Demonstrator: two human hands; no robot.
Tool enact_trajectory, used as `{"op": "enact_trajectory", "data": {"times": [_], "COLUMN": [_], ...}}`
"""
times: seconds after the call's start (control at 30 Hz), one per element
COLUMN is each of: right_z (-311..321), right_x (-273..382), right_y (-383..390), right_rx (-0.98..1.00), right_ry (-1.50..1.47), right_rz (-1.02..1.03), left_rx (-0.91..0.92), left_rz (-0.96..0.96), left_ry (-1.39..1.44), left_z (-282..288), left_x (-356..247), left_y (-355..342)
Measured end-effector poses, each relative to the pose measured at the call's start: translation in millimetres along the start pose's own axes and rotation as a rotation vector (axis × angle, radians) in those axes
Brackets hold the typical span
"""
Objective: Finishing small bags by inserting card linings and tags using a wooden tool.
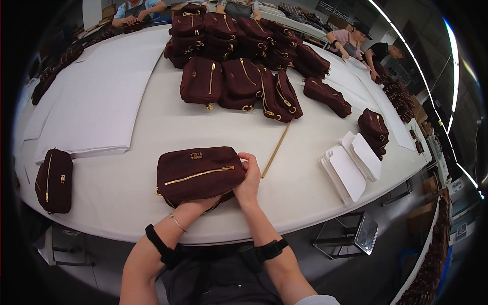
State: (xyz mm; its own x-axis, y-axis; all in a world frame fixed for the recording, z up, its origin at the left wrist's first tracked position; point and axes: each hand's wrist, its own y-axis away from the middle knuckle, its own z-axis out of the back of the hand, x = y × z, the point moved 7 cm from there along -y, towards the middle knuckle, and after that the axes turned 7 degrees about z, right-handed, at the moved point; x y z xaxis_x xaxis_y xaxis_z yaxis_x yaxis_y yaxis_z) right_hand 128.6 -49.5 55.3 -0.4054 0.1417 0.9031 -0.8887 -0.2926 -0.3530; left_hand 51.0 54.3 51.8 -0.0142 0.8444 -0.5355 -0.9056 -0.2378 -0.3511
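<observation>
A dark maroon pouch point(201, 165) with a gold zipper across its front is held up over the near middle of the white table. My right hand point(248, 179) grips its right end, the fingers curled around that side. At the lower edge, my left hand point(202, 205) reaches into or beneath the pouch through what looks like its unzipped opening. The left fingers are hidden by the fabric. To the right of the pouch, a thin brown stick point(277, 149) lies on the table.
Similar maroon pouches point(223, 38) are piled at the far middle. One more pouch point(54, 180) lies at the left edge. White card pieces point(344, 173) are stacked on the right; large white sheets point(96, 96) cover the left. A stool point(363, 234) stands below the table. People work beyond.
</observation>
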Motion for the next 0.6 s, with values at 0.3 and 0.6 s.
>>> {"op": "enact_trajectory", "data": {"times": [0.3,0.6], "right_z": [4,6], "right_x": [3,-8], "right_y": [0,4], "right_rx": [0.018,-0.027], "right_ry": [0.142,-0.09], "right_rz": [0.092,-0.013], "left_rx": [0.065,0.064], "left_rz": [0.052,0.011], "left_ry": [-0.071,-0.02], "left_z": [-1,-1], "left_x": [-5,-4], "left_y": [-4,-1]}}
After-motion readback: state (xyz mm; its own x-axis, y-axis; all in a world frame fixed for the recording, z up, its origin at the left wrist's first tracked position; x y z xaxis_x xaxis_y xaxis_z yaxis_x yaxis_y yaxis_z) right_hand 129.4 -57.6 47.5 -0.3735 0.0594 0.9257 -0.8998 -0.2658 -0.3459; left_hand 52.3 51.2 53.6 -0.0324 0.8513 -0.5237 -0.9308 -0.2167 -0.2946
